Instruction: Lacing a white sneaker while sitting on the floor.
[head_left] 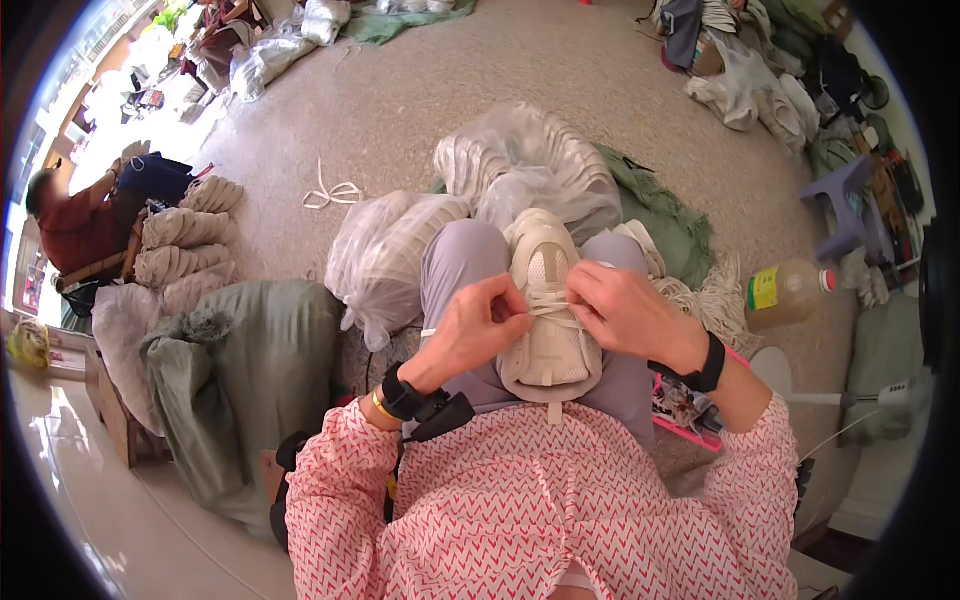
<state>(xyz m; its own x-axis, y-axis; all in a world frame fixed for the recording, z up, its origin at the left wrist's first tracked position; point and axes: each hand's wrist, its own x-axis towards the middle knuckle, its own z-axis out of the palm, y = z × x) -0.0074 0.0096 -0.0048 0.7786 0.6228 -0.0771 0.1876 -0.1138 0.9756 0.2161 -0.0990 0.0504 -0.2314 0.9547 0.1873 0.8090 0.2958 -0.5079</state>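
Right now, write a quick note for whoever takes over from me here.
Left hand: pinching the white lace at the left side of the shoe.
Right hand: gripping the lace on the right side.
The cream shoe lies on the lap, toe pointing away, between the knees.
Done: lace crosses the upper eyelets.
Left: I cannot tell how much lacing remains; no bow shows.
Clear bags of shoes lie on the floor just ahead.

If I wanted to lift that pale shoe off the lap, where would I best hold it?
Probably the heel end of the pale shoe, coming from the wearer's side. It lies sole-down along the lap, toe pointing away, heel nearest the body. The left hand and right hand work the laces mid-shoe, so the heel is free.
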